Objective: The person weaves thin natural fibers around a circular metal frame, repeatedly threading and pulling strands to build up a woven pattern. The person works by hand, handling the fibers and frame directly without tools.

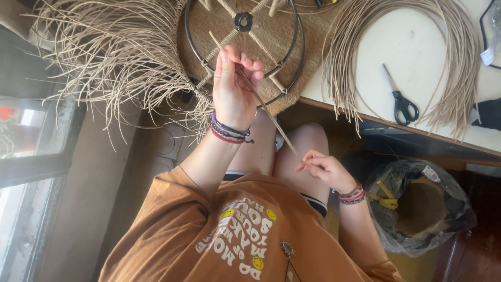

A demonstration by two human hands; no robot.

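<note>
The person's left hand [233, 89] is raised at the frame's 12 o'clock, fingers pinched around a thin rattan strand [255, 94] that slants down toward 5 o'clock, where the right hand [323, 168] nips its lower end over the lap. Just beyond, a round metal frame [242, 52] lies on a woven mat; its spokes look wrapped with cane, while a big fringe of loose strands [115, 57] at 10 o'clock hangs unwoven, so the weaving seems well short of finished. A coil of cane [459, 62] and scissors [402, 102] lie on the tabletop [412, 47] at 2 o'clock. At 4 o'clock a clear plastic bag [417, 209] carries a small white label.
</note>
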